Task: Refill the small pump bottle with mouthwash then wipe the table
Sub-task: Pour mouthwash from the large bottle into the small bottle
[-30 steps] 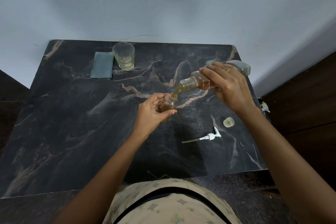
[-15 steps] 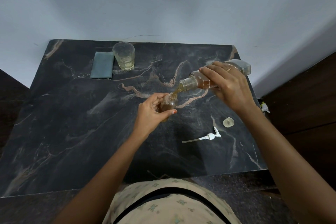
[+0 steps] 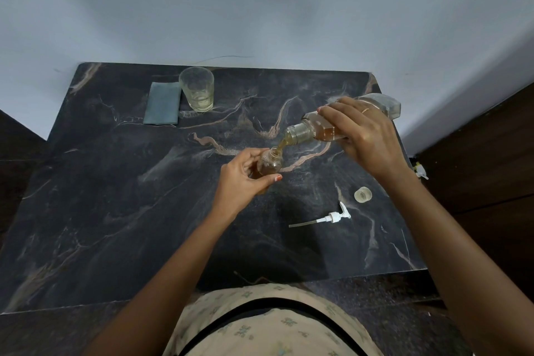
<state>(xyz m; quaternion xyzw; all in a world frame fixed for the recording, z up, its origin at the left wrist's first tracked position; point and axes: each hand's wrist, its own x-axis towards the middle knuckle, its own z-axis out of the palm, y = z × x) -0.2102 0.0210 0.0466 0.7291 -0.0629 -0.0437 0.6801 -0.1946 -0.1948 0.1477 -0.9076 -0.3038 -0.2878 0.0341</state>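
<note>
Grips small clear round bottle (image 3: 270,163) w/ left hand (image 3: 242,179), fingers curled round it, near centre of dark marble table (image 3: 115,196), to steady neck. Tilts large clear amber-filled bottle (image 3: 318,128) w/ right hand (image 3: 367,139), fingers wrapped, mouth just above for pouring.

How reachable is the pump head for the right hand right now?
Probably not yet: the right hand grips the tilted mouthwash bottle, mid-pour. The pump head lies uncovered on the table nearby, path clear.
</note>
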